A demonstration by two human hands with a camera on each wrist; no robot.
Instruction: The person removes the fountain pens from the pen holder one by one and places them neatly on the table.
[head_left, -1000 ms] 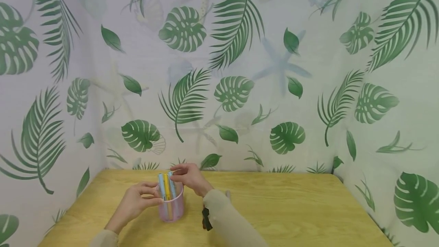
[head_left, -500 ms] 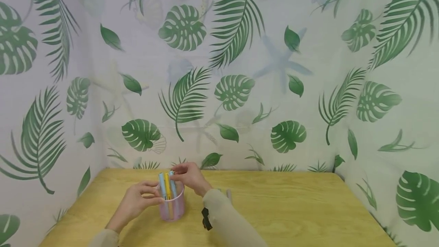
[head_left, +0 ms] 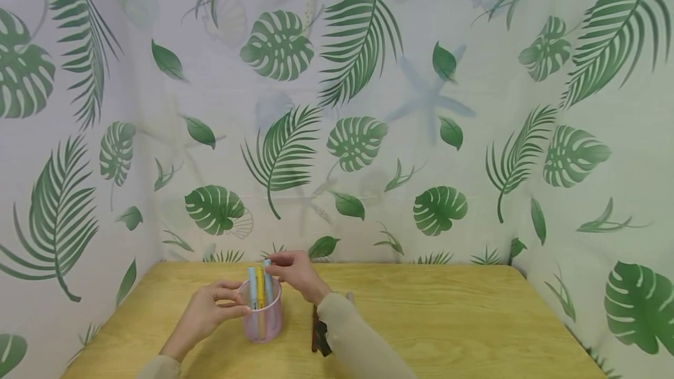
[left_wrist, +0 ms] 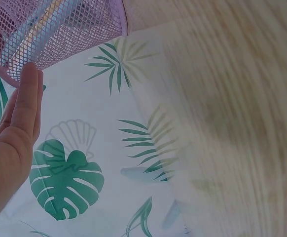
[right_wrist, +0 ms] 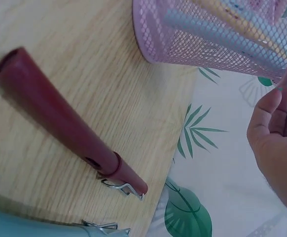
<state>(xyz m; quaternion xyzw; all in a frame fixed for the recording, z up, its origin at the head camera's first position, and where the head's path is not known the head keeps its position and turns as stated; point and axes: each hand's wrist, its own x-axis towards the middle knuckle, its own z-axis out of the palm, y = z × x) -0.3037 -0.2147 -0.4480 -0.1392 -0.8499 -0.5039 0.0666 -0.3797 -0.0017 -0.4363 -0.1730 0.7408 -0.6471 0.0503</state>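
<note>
A pink mesh pen holder (head_left: 263, 332) stands upright on the table. Inside it are light blue pens and a yellow pen (head_left: 260, 291), their tops above the rim. My left hand (head_left: 207, 309) holds the holder at its left side near the rim, thumb at the front; its fingertips meet the mesh in the left wrist view. My right hand (head_left: 297, 274) pinches the top of the rightmost light blue pen (head_left: 268, 285), whose lower part is inside the holder. In the right wrist view, those fingertips are by the rim, and the pinched pen is mostly out of frame.
A dark red pen (right_wrist: 67, 113) with a metal clip lies on the wooden table (head_left: 447, 320) right of the holder. Beside it lies a teal pen (right_wrist: 35, 224). My right sleeve (head_left: 358, 332) partly covers these in the head view. A leaf-patterned curtain (head_left: 400, 133) surrounds the table.
My right hand has moved slightly to the right, and the pinched light blue pen now stands a little apart from the yellow one. My left hand stays at the holder.
</note>
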